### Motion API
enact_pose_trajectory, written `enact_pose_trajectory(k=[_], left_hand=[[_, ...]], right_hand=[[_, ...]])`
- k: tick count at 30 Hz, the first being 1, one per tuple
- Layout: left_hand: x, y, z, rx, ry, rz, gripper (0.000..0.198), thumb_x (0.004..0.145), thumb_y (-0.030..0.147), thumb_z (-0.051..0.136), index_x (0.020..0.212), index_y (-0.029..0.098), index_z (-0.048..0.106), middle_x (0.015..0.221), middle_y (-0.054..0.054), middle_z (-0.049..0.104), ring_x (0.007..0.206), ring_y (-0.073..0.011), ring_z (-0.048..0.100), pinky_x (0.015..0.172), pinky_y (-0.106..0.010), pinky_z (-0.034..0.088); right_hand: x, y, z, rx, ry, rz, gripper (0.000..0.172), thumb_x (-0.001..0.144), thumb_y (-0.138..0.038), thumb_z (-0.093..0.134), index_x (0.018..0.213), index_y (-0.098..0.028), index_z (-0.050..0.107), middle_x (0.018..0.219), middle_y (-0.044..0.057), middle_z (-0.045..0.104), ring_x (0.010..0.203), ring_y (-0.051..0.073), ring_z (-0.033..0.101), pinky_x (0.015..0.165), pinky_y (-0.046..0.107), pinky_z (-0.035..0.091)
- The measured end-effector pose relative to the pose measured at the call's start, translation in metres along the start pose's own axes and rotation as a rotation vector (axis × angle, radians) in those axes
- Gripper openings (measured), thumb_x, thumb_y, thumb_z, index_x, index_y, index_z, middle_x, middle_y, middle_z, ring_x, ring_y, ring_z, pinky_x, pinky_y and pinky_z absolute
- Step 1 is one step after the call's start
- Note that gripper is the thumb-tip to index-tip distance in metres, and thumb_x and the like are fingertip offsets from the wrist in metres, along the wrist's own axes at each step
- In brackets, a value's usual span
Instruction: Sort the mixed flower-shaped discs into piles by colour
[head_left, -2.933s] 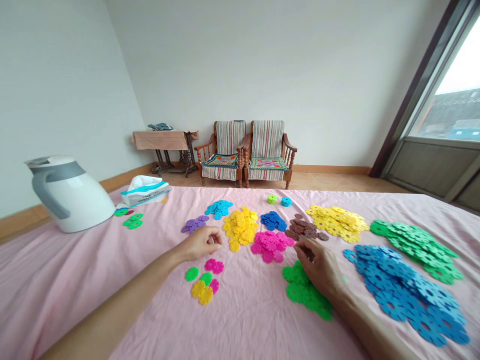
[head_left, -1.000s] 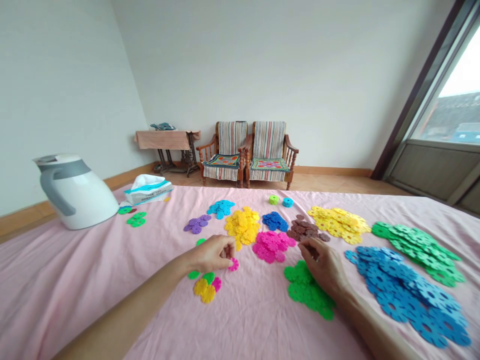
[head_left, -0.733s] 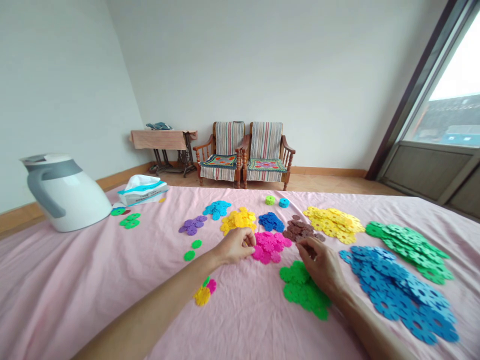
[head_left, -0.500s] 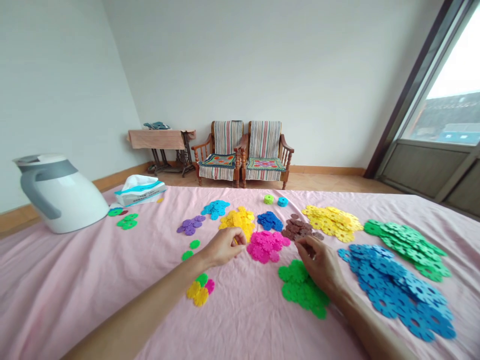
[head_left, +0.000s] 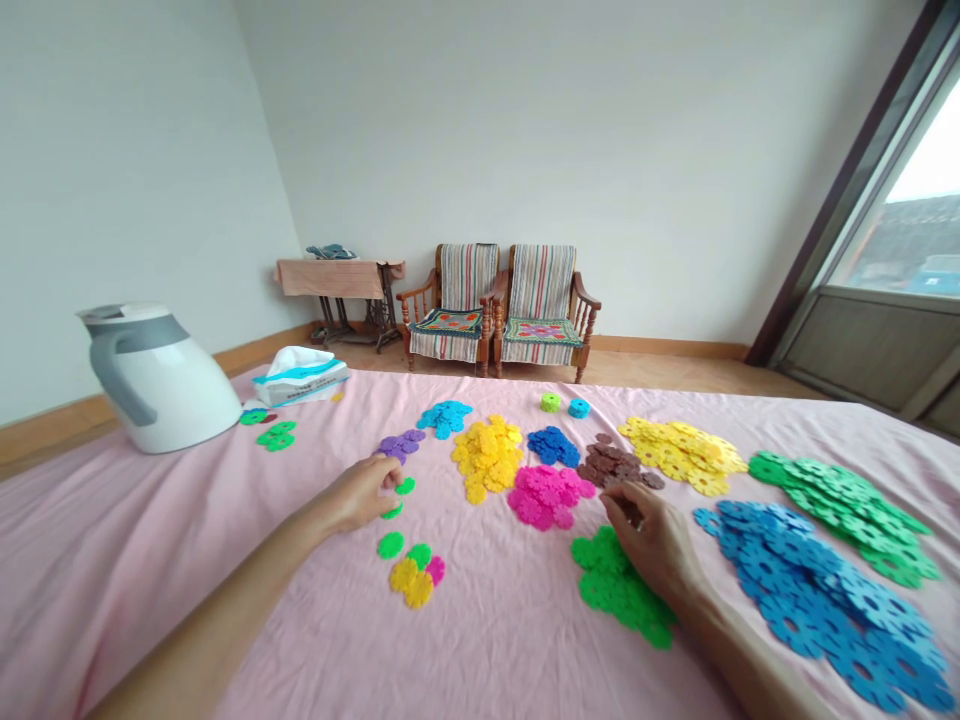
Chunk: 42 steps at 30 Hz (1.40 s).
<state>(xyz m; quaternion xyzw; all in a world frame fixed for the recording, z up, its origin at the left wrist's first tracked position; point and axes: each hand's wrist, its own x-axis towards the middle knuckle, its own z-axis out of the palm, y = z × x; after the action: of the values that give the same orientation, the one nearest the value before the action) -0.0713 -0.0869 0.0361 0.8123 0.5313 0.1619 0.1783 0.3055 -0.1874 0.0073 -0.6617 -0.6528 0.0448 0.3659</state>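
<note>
My left hand (head_left: 366,494) is closed, with its fingertips beside small green flower-shaped discs (head_left: 406,486) and just in front of the purple disc pile (head_left: 403,446). Anything in its fingers is hidden. A third green disc (head_left: 391,545) lies nearer me, close to a cluster of yellow discs (head_left: 412,582) with one green and one pink disc. My right hand (head_left: 651,532) is curled closed between the brown pile (head_left: 613,464) and the bright green pile (head_left: 619,590); its grip is hidden too. To its left sits the pink pile (head_left: 547,497).
Beyond are yellow (head_left: 487,455), light blue (head_left: 444,418) and dark blue piles (head_left: 553,446). Larger yellow (head_left: 681,452), green (head_left: 844,510) and blue discs (head_left: 825,600) spread at right. A white jug (head_left: 176,390) and a tissue box (head_left: 301,378) stand left on the pink cloth (head_left: 480,640).
My left hand has moved left, from the yellow pile to the green discs near the purple pile. My right hand stays by the brown pile. The view has shifted slightly left.
</note>
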Motion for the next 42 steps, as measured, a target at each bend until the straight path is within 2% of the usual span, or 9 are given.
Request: enact_pose_trajectory(k=[8,16,20,23,26,31,35,39,42], left_hand=[[-0.003,-0.001,-0.001,0.008,-0.096,-0.037,0.022,0.058,0.025,0.059,0.078,0.018,0.052,0.072,0.002,0.053,0.065,-0.0133,0.05,0.057,-0.021,0.037],[-0.003,0.008,-0.005,-0.045,-0.172,-0.024,0.015,0.058,0.025,0.056,0.067,0.018,0.046,0.059,0.005,0.046,0.057,-0.012,0.045,0.05,-0.02,0.032],[-0.001,0.042,0.004,-0.254,-0.286,0.003,0.012,0.061,0.023,0.054,0.067,0.018,0.046,0.055,0.005,0.045,0.052,-0.0106,0.045,0.047,-0.019,0.033],[0.001,0.08,0.025,-0.374,-0.417,0.051,0.012,0.063,0.02,0.054,0.073,0.016,0.051,0.058,0.004,0.052,0.052,-0.0106,0.051,0.047,-0.019,0.037],[0.005,0.118,0.051,-0.376,-0.486,0.196,0.01,0.065,0.017,0.056,0.074,0.015,0.057,0.061,0.003,0.057,0.054,-0.01,0.053,0.048,-0.018,0.037],[0.013,0.156,0.074,-0.442,-0.436,0.274,0.016,0.069,0.014,0.054,0.084,0.014,0.06,0.066,0.0,0.061,0.058,-0.0118,0.059,0.05,-0.018,0.04],[0.022,0.14,0.06,-0.342,-0.263,0.234,0.014,0.072,0.014,0.051,0.081,0.014,0.06,0.065,0.0,0.06,0.058,-0.012,0.058,0.051,-0.019,0.039],[0.033,0.081,0.032,-0.021,-0.016,0.168,0.012,0.07,0.012,0.049,0.075,0.017,0.06,0.075,0.0,0.062,0.065,-0.0126,0.056,0.057,-0.021,0.038],[0.036,0.031,0.016,0.157,0.045,0.042,0.01,0.065,0.011,0.054,0.072,0.018,0.057,0.075,0.0,0.059,0.07,-0.0141,0.055,0.064,-0.022,0.039]], right_hand=[[0.001,0.0,-0.002,-0.013,0.012,0.008,0.021,0.081,-0.031,0.044,0.073,-0.02,0.06,0.066,0.001,0.062,0.059,0.016,0.055,0.056,0.027,0.04],[0.001,0.002,0.0,0.013,0.017,0.004,0.02,0.081,-0.032,0.044,0.073,-0.021,0.06,0.066,0.001,0.062,0.059,0.016,0.055,0.055,0.027,0.039],[0.003,0.004,0.0,0.053,0.06,0.017,0.022,0.081,-0.034,0.046,0.076,-0.02,0.062,0.071,0.002,0.064,0.062,0.017,0.056,0.057,0.027,0.04],[0.004,0.006,-0.001,0.072,0.087,0.03,0.023,0.081,-0.035,0.046,0.078,-0.019,0.063,0.074,0.004,0.065,0.066,0.018,0.057,0.058,0.027,0.04],[0.005,0.008,-0.003,0.077,0.082,0.029,0.023,0.081,-0.034,0.046,0.077,-0.019,0.063,0.073,0.003,0.065,0.066,0.018,0.057,0.058,0.027,0.039],[0.005,0.01,-0.007,0.064,0.1,0.036,0.023,0.08,-0.034,0.046,0.075,-0.018,0.062,0.07,0.003,0.064,0.063,0.017,0.056,0.058,0.027,0.039],[0.006,0.009,-0.008,0.066,0.095,0.035,0.023,0.081,-0.034,0.045,0.075,-0.018,0.062,0.071,0.004,0.064,0.065,0.018,0.056,0.059,0.028,0.039],[0.006,0.008,-0.006,0.097,0.076,0.027,0.022,0.082,-0.033,0.045,0.076,-0.019,0.062,0.071,0.003,0.063,0.064,0.017,0.056,0.059,0.028,0.039],[0.005,0.007,-0.004,0.107,0.065,0.017,0.022,0.082,-0.033,0.045,0.075,-0.019,0.061,0.07,0.002,0.062,0.062,0.016,0.055,0.058,0.027,0.039]])
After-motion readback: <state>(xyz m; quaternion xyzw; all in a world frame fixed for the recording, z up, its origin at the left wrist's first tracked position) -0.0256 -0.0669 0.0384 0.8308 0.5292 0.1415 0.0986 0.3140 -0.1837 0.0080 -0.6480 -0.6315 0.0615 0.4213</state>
